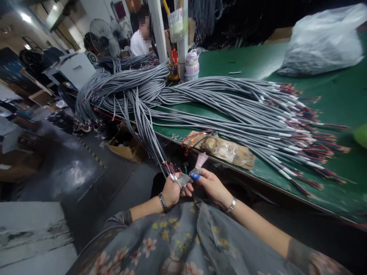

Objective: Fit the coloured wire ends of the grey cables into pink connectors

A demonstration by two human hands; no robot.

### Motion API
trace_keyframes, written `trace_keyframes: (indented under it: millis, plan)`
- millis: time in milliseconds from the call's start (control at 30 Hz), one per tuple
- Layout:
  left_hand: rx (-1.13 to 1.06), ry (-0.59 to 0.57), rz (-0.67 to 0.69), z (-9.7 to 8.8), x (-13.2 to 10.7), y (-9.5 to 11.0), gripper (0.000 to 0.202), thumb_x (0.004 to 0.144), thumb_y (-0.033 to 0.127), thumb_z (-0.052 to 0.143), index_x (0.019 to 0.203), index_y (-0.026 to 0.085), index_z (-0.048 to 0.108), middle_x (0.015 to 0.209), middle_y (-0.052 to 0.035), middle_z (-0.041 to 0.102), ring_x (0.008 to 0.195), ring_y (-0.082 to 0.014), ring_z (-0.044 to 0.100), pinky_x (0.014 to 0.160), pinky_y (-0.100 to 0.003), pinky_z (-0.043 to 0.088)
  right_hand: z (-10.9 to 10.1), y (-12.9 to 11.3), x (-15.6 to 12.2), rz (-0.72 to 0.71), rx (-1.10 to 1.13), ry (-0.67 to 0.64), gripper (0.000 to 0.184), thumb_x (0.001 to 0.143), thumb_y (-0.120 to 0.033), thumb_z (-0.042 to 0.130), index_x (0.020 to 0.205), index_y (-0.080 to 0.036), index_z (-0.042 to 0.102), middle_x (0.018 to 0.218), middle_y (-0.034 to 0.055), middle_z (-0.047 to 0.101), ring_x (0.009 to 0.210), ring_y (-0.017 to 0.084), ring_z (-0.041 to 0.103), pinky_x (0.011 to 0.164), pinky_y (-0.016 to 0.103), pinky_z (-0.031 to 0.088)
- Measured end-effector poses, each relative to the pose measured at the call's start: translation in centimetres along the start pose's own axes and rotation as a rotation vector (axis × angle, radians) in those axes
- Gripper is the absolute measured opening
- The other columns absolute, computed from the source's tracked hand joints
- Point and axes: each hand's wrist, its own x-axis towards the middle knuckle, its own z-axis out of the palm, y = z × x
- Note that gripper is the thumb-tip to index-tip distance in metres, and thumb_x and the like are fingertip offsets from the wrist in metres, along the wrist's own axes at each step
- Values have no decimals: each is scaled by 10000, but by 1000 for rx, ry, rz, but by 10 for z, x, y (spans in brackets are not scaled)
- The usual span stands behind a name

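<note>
Below the front edge of the bench (338,95), over the lap, both hands meet close together.

- Left hand (171,192): grip closed in a fist around the end of a grey cable strand (149,130). The strand hangs from the bench edge down to this hand. Its coloured wire ends (172,168) fan out just above the fist. Thumb wears a grey cover. Metal band on the wrist.
- Right hand (211,186): grip closed in a pinch, thumb against forefinger, which has a blue-wrapped tip. It pinches a small pink piece (201,159) that sticks up above the fingertips; what the piece is, I cannot tell. The fingertips touch the left thumb. Metal band on this wrist too.

On the bench:
- a large cable pile (218,99) of grey cables runs across the green top, with stripped coloured ends pointing right
- a worn cardboard slab (229,151) lies at the near edge, just beside the hanging strand
- a full plastic bag (323,42) sits at the far right
- a pale jar (192,65) stands beside a white post (158,30)

Another person (140,40) sits well behind the pile, near a fan (102,36).
</note>
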Motion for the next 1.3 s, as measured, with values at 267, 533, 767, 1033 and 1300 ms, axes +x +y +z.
trace_keyframes:
  millis: [267,533,767,1033,1300]
  plan:
    - [89,-200,-37,-3,0,-1,458,630,579,687,627,133,581,491,-43,618,355,-100,527,343,-188,284,6,-4,-1,110,68,-198,427,598,-555,751,639,-203,513,415,-46,502,370,134,496,432,256,310]
    - [40,-26,7,3,-2,2,404,610,529,699,606,154,548,469,-8,594,334,-89,513,333,-175,277,-5,1,-3,38,11,-18,471,520,-577,785,599,-179,547,460,-59,449,434,68,346,457,239,277]
    - [90,41,22,5,-3,2,380,610,508,679,559,168,519,467,-13,593,331,-87,502,334,-180,273,-2,-8,-4,-65,-181,-8,486,525,-627,747,619,-189,556,542,-27,522,519,109,430,535,276,375]
    - [174,-25,45,4,-6,3,410,645,528,663,519,159,540,449,-14,568,338,-78,491,348,-181,302,1,-7,-1,-51,-186,-26,467,545,-610,745,636,-190,562,541,-34,531,511,103,428,533,270,390]
    - [90,43,31,4,-3,-2,404,618,546,666,603,171,519,486,-13,607,339,-88,513,335,-173,281,-5,-4,-4,-61,-145,-44,467,540,-593,764,663,-173,602,554,-22,548,511,100,416,530,272,366]
